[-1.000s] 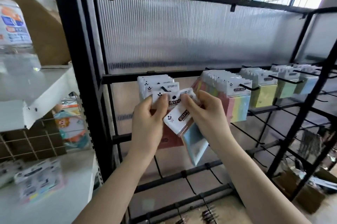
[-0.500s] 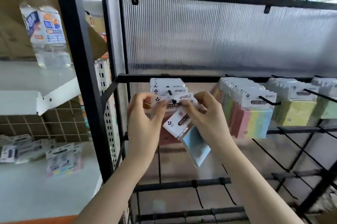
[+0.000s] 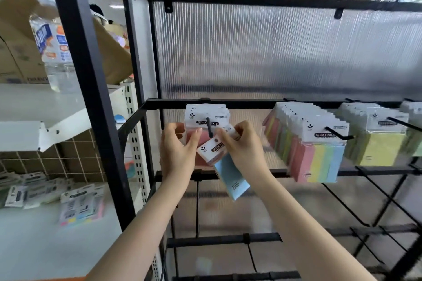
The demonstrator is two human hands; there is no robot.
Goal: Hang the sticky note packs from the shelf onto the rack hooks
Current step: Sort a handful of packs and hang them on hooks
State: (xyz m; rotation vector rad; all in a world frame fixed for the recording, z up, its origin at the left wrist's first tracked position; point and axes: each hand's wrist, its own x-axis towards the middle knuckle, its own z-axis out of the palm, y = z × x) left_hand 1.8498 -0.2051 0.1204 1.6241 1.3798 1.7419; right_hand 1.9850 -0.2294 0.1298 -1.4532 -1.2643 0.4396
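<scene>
1. The black metal rack [image 3: 228, 104] has a ribbed translucent back panel [image 3: 274, 52].
2. The right hand [image 3: 244, 150] pinches the tilted blue pack [image 3: 230, 175] by its white card header, just below the thin hook [image 3: 209, 126].
3. The left hand [image 3: 177, 152] holds the glossy pink packs [image 3: 205, 118] hanging there.

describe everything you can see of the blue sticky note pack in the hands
The blue sticky note pack is a pale blue pad in clear wrap under a white header card with a black STICKY NOTE label and a round hang hole. It hangs tilted, header up-left, just below the black hook, not yet threaded. The right hand pinches its header; the left hand is beside it.
</scene>
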